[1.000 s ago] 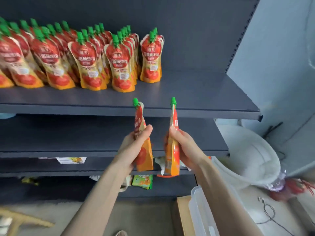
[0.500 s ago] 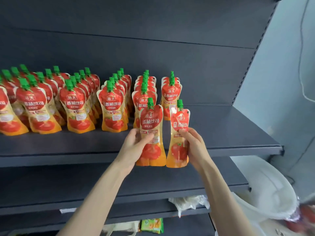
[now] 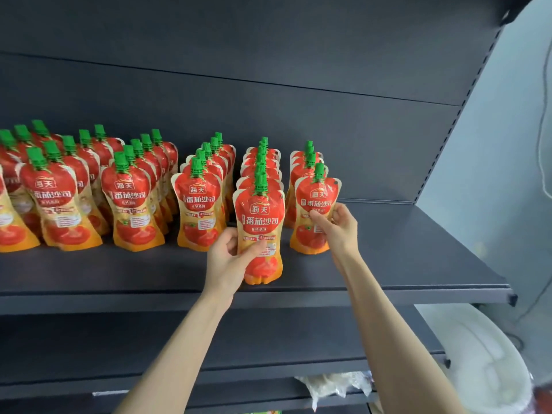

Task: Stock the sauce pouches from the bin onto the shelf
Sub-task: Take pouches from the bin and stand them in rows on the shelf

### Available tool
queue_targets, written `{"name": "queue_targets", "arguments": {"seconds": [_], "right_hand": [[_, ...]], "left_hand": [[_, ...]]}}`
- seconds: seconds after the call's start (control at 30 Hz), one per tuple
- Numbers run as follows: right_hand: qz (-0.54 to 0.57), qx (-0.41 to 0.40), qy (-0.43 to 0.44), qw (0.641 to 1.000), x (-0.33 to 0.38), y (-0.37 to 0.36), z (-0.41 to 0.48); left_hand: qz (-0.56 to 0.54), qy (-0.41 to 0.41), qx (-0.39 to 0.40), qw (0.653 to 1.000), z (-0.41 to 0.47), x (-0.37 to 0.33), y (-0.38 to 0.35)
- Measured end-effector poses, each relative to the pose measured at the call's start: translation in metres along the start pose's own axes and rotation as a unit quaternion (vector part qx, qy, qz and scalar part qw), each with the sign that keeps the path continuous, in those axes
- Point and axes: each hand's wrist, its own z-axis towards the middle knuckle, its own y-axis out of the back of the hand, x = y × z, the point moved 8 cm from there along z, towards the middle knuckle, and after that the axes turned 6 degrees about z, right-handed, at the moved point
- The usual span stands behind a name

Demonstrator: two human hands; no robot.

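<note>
Red and orange sauce pouches with green caps stand in rows (image 3: pixel 128 198) on the dark grey shelf (image 3: pixel 403 264). My left hand (image 3: pixel 228 258) grips one pouch (image 3: pixel 260 231) at its waist, upright at the front of the second row from the right, its base near the shelf's front edge. My right hand (image 3: pixel 337 227) pinches another pouch (image 3: pixel 315 210) at its middle; it stands at the front of the rightmost row. The bin is out of view.
The right part of the shelf beyond the last row is bare. An upright post (image 3: pixel 460 115) bounds the shelf at the right. Lower dark shelves (image 3: pixel 89 339) sit below. A white round container (image 3: pixel 484 360) and a crumpled plastic bag (image 3: pixel 334 383) lie at the lower right.
Both hands have lifted the pouches from below the shelf up onto it. The pouches turned to face me and moved forward to the fronts of the two right rows.
</note>
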Motion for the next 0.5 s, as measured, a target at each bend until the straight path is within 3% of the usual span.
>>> {"name": "queue_targets", "arguments": {"seconds": [0.2,0.5], "right_hand": [[-0.103,0.070,-0.012,0.992,-0.041,0.005,0.000],[-0.188,0.056,-0.006,0.980,-0.045,-0.003,0.015]], "left_hand": [[-0.005,-0.014,-0.027,1.000,0.002,0.011,0.000],[-0.014,-0.047,-0.032,0.998,0.003,0.011,-0.008]]}}
